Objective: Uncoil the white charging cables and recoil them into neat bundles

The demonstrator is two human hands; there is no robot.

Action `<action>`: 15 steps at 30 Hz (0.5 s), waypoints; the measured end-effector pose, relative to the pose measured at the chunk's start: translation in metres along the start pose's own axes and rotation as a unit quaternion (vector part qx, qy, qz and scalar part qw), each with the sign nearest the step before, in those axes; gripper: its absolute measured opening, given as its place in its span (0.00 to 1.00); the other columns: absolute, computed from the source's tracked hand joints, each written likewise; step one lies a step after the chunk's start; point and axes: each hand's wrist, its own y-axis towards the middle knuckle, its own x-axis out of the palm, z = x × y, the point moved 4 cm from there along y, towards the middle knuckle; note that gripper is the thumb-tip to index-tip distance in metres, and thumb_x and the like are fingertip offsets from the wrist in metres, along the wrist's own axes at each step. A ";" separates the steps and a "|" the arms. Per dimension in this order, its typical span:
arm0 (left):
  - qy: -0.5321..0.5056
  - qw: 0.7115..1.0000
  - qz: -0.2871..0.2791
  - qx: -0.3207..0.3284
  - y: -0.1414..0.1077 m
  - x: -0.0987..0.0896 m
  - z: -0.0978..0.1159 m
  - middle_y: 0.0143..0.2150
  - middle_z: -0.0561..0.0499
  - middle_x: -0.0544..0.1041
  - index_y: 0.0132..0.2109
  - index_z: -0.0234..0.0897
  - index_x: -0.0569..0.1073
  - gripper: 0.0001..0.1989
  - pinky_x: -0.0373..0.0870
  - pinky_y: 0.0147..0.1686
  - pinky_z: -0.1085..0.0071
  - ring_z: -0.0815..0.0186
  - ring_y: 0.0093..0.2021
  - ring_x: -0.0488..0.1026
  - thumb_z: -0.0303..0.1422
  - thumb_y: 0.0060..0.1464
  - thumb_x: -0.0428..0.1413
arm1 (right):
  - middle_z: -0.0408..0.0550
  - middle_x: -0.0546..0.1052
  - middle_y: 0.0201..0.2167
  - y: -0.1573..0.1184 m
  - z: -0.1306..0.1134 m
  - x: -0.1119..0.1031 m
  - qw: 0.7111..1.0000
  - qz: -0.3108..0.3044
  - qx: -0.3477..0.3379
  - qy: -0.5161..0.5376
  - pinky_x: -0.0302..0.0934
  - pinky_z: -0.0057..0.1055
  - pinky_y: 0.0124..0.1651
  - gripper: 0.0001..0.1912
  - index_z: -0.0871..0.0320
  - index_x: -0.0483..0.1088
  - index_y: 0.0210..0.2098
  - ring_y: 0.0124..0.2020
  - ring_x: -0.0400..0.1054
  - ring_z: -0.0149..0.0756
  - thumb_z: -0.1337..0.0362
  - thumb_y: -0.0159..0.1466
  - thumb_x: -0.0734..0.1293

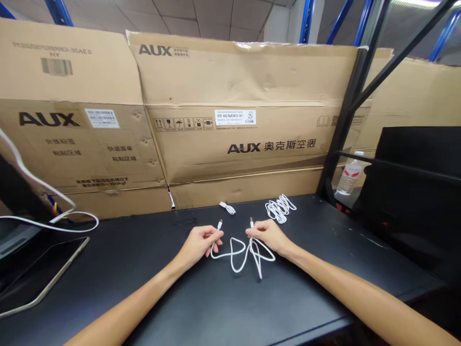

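A white USB cable (237,270) runs in loose loops between my two hands over the black table. My left hand (201,245) pinches one end of it, with the small plug pointing up and away. Between the thumb and fingers of my right hand (270,234) is the other end, whose metal-tipped plug also points away from me. Beyond my hands lies a small bundled white cable (227,207). To its right is a larger coiled white cable (280,208).
Tall cardboard boxes (201,144) line the table's back edge. A tablet-like device (39,274) lies at left, near a loose white cord (46,185). On the right stand a black metal frame (342,110), a water bottle (350,175) and a dark panel (414,192).
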 end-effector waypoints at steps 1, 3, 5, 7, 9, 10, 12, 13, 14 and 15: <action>0.000 1.000 0.005 -0.002 0.000 0.000 0.000 0.17 0.52 0.74 0.26 0.31 0.72 0.18 0.55 0.14 0.79 0.76 0.12 0.61 0.44 0.51 0.56 | 0.40 0.67 0.16 0.000 -0.001 -0.001 1.000 0.014 -0.008 -0.018 0.51 0.27 0.26 0.18 0.61 0.71 0.19 0.20 0.57 0.28 0.51 0.52 0.70; 0.000 1.000 0.011 -0.004 -0.001 0.000 0.001 0.17 0.52 0.74 0.25 0.32 0.72 0.18 0.54 0.13 0.79 0.76 0.11 0.60 0.44 0.51 0.56 | 0.40 0.66 0.16 0.000 -0.002 -0.002 0.998 0.030 -0.022 -0.050 0.50 0.26 0.25 0.17 0.60 0.69 0.16 0.20 0.57 0.28 0.53 0.50 0.71; 0.001 1.000 0.011 -0.007 -0.002 0.000 0.002 0.17 0.52 0.74 0.25 0.32 0.71 0.19 0.54 0.13 0.79 0.76 0.11 0.60 0.45 0.50 0.56 | 0.40 0.66 0.16 0.000 -0.002 -0.002 0.996 0.034 -0.033 -0.074 0.50 0.26 0.25 0.17 0.60 0.69 0.16 0.20 0.57 0.28 0.53 0.51 0.71; 0.000 1.000 0.011 -0.011 -0.002 0.000 0.002 0.17 0.52 0.74 0.25 0.32 0.71 0.19 0.54 0.13 0.78 0.76 0.10 0.61 0.45 0.50 0.56 | 0.40 0.67 0.17 0.000 0.000 -0.001 0.995 0.030 -0.037 -0.085 0.50 0.26 0.25 0.18 0.60 0.69 0.16 0.20 0.57 0.28 0.53 0.51 0.71; 0.001 1.000 0.010 -0.014 -0.002 0.000 0.000 0.17 0.52 0.74 0.25 0.33 0.70 0.19 0.54 0.13 0.78 0.76 0.11 0.61 0.45 0.50 0.56 | 0.40 0.66 0.16 0.000 0.002 0.000 0.995 0.027 -0.031 -0.089 0.50 0.26 0.24 0.19 0.60 0.69 0.16 0.20 0.57 0.28 0.52 0.51 0.71; 0.002 1.000 0.010 -0.014 -0.001 0.000 0.000 0.17 0.52 0.74 0.25 0.33 0.70 0.19 0.54 0.13 0.79 0.76 0.11 0.61 0.45 0.51 0.56 | 0.40 0.65 0.15 0.000 0.002 0.000 0.995 0.025 -0.028 -0.090 0.49 0.26 0.24 0.19 0.60 0.68 0.16 0.19 0.56 0.28 0.52 0.52 0.70; 0.007 1.000 0.008 -0.010 -0.001 0.001 -0.001 0.17 0.52 0.73 0.25 0.33 0.70 0.19 0.54 0.13 0.79 0.76 0.11 0.60 0.45 0.52 0.55 | 0.40 0.65 0.15 0.001 0.003 0.000 0.995 0.020 -0.026 -0.089 0.49 0.26 0.24 0.19 0.60 0.68 0.16 0.19 0.56 0.27 0.51 0.53 0.69; 0.008 1.000 0.005 -0.008 0.000 0.001 -0.001 0.18 0.52 0.73 0.26 0.33 0.70 0.19 0.54 0.14 0.79 0.76 0.12 0.60 0.45 0.52 0.54 | 0.40 0.65 0.15 0.001 0.003 -0.001 0.996 0.014 -0.028 -0.086 0.49 0.26 0.24 0.20 0.60 0.68 0.17 0.19 0.56 0.28 0.51 0.55 0.68; 0.008 1.000 0.001 -0.006 0.000 0.002 -0.001 0.19 0.53 0.73 0.28 0.33 0.70 0.18 0.53 0.13 0.79 0.76 0.12 0.60 0.45 0.53 0.53 | 0.40 0.66 0.15 0.002 0.003 -0.001 0.996 0.007 -0.028 -0.081 0.50 0.26 0.25 0.20 0.61 0.69 0.18 0.20 0.57 0.28 0.51 0.56 0.67; 0.008 1.000 -0.007 -0.002 0.001 0.002 0.000 0.21 0.53 0.73 0.30 0.33 0.70 0.18 0.53 0.13 0.79 0.76 0.13 0.60 0.46 0.53 0.52 | 0.41 0.67 0.16 0.002 0.003 -0.001 0.997 0.000 -0.028 -0.074 0.52 0.26 0.26 0.20 0.61 0.69 0.19 0.20 0.58 0.28 0.51 0.58 0.65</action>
